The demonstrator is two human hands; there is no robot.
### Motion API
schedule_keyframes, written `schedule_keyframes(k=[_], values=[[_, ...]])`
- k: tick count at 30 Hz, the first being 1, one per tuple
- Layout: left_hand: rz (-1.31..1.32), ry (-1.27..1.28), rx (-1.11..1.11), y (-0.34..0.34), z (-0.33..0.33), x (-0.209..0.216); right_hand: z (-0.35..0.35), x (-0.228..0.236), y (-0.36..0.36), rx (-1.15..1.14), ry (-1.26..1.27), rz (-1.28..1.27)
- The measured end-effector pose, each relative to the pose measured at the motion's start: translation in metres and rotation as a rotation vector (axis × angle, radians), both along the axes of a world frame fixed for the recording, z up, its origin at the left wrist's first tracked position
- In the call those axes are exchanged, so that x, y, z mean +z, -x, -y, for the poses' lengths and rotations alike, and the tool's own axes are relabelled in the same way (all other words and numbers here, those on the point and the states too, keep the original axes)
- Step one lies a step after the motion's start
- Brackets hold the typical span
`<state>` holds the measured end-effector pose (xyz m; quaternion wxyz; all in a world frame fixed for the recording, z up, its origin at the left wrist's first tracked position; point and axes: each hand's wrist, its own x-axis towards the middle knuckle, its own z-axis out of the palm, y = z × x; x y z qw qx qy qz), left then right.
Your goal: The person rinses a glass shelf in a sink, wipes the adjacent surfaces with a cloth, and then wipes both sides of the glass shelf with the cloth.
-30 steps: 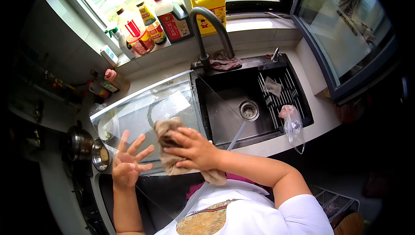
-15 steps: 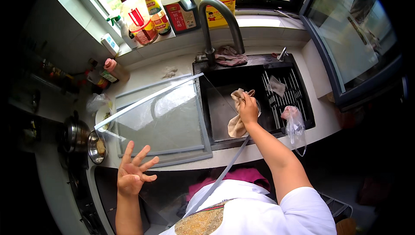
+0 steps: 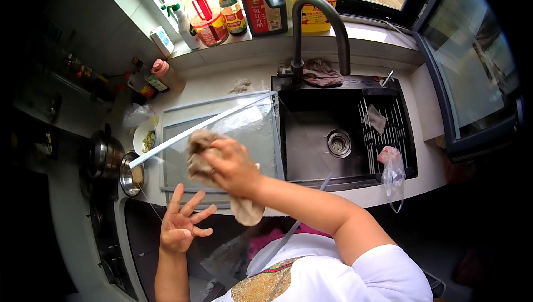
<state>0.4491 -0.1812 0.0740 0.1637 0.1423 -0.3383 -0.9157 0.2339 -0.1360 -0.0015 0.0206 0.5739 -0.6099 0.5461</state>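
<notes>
My right hand grips a crumpled beige cloth over a clear glass pane with a pale edge strip. One end of the cloth hangs below my wrist. The pane is tilted; its near grey edge runs up against my white shirt. My left hand is near the pane's lower left side, fingers spread and thumb folded inward; whether it touches the glass I cannot tell. Beneath, a grey-framed panel lies flat on the counter beside the black sink.
A dark faucet arches over the sink; a drying rack holds a plastic bag. Left are a white bowl of food, a metal bowl and a pot. Bottles line the sill. An open window juts in at right.
My right hand has moved left with the cloth, from above the sink to over the glass pane. My left hand keeps its spread pose. The view has shifted slightly.
</notes>
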Motion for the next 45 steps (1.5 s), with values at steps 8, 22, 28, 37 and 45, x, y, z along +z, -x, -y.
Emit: schedule_keyframes(k=[8,22,28,37,45], values=[[-0.015,-0.006,0.009,-0.013,0.005,-0.006,-0.027,-0.158,0.142,-0.495,-0.348,0.038],[0.096,0.107,-0.015,-0.009,0.018,-0.014,0.003,0.027,-0.024,0.231,0.128,-0.105],[0.028,0.061,-0.009,-0.01,0.012,-0.008,0.036,0.019,-0.004,0.013,0.088,-0.119],[-0.05,0.047,-0.082,-0.014,0.012,-0.009,0.017,-0.098,0.144,-0.504,-0.315,-0.063],[-0.041,0.021,-0.072,-0.019,0.015,-0.013,0.002,-0.029,0.143,-0.42,-0.226,0.223]])
